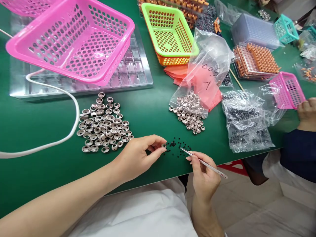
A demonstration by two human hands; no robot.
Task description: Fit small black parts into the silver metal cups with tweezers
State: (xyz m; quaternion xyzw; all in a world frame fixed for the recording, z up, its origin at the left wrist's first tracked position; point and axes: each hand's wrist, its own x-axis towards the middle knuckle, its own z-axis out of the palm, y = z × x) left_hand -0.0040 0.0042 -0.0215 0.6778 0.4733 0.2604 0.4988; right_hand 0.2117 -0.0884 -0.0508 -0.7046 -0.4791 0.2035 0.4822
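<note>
Between thumb and fingertips, my left hand (140,153) pinches a small metal ring (164,145) just above the green table. My right hand (206,174) grips a pair of metal tweezers (204,163), whose tips point at small black discs (184,144) scattered on the table. Left of my left hand lies a heap of loose metal rings (106,126) with holes in their sides. More metal rings (191,112) spill from the mouth of a clear plastic bag (209,56) with handwriting on it, beyond the black discs.
A pink basket (113,70) rests on a clear plastic tray (142,70) at the back left, with a white cable (74,98) nearby. Behind stands a green basket (182,51). Bags of black parts (247,125) lie to the right, near another person's hand (307,113).
</note>
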